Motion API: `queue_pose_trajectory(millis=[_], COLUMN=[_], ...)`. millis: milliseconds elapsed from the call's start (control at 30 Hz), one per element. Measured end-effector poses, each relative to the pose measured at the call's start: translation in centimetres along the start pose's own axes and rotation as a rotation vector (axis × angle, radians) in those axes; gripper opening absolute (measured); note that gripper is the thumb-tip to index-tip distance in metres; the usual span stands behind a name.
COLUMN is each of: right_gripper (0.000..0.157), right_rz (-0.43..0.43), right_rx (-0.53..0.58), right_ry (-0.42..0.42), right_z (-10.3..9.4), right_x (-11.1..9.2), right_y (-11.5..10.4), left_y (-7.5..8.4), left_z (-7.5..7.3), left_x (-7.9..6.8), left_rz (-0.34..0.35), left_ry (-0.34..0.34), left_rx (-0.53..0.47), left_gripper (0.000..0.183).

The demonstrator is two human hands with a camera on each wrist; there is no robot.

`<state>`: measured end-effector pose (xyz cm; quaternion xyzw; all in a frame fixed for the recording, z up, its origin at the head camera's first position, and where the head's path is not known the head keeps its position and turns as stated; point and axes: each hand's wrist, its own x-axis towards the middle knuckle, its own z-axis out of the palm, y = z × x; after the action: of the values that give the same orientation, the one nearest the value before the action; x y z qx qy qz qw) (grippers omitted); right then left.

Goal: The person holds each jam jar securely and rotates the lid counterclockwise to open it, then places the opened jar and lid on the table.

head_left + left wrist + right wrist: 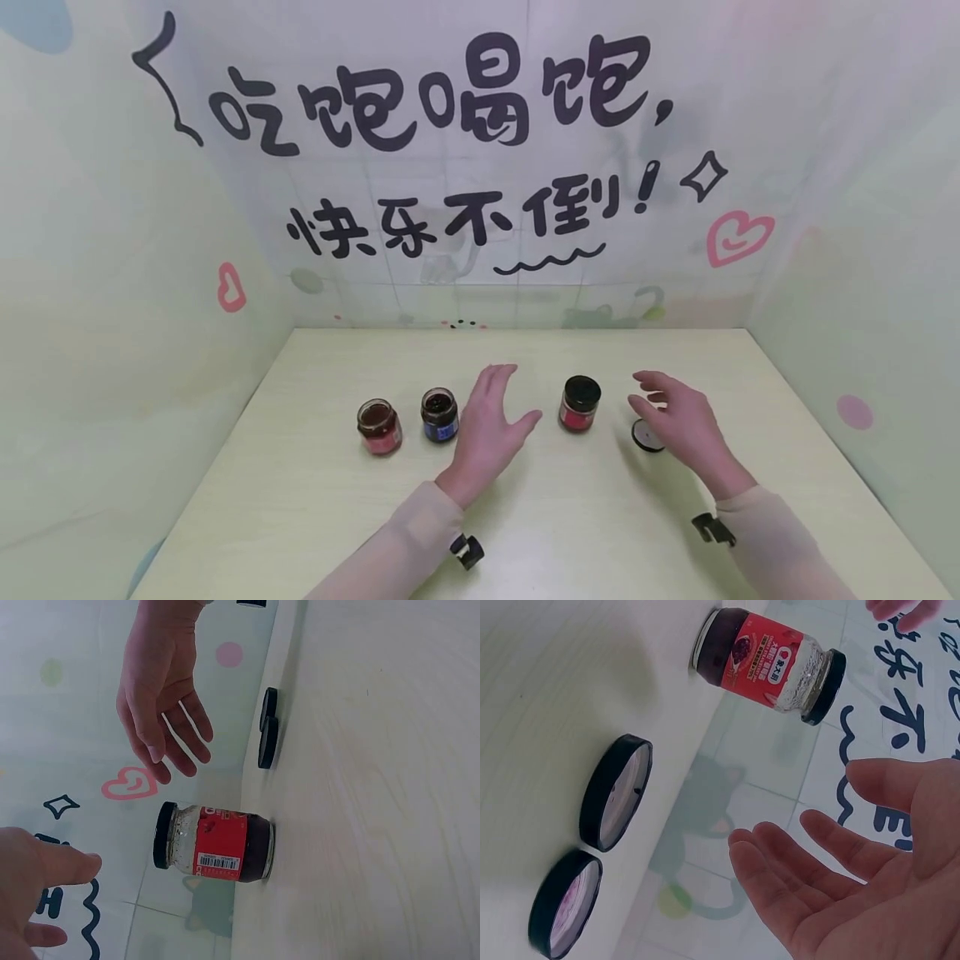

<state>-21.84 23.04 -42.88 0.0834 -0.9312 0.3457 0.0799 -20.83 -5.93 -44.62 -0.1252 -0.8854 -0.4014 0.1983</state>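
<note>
- The lidded jar (580, 404) is clear round glass with a flat black lid and a red printed label; dark contents fill its lower part, and the glass above is smeared. It stands upright near the worktop (570, 533)'s back edge, right of the middle.
- The worktop is pale, with fine wood-like grain.
- Two squat glass jars stand uncapped in the worktop's left half: the red-labelled jar (380, 427), nearer the left edge, and the blue-labelled jar (439, 415) beside it, both dark inside.
- Two round black lids, a pink-stained lid (566, 904) and a paler lid (615, 793), lie side by side, hollow faces up, towards the right edge.
- The left hand (483, 433) has a wide grip, thumb well away from the fingers, and holds nothing; it is just beside the blue-labelled jar, and contact there cannot be told.
- The right hand (682, 425) has gently bent fingers and a fairly wide grip; it holds nothing, above the lids and apart from the lidded jar.
</note>
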Motion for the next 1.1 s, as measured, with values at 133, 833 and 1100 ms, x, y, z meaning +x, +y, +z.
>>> queue_pose_trajectory(millis=[133, 833, 1100], right_gripper=[0.046, 0.041, 0.039], right_rz=[0.015, 0.028, 0.021], right_rx=[0.017, 0.053, 0.061], right_ry=[-0.011, -0.030, -0.058], right_z=[0.4, 2.2, 2.9], right_x=[0.3, 0.9, 0.9], right_y=[0.1, -0.2, -0.1], left_y=[-0.1, -0.6, -1.0], left_z=[0.5, 3.7, 4.8], left_x=[0.1, 1.2, 1.3], left_rz=[-0.038, -0.149, -0.202], left_ry=[-0.039, -0.164, -0.233], left_rx=[-0.041, -0.175, -0.214], left_gripper=[0.071, 0.066, 0.066])
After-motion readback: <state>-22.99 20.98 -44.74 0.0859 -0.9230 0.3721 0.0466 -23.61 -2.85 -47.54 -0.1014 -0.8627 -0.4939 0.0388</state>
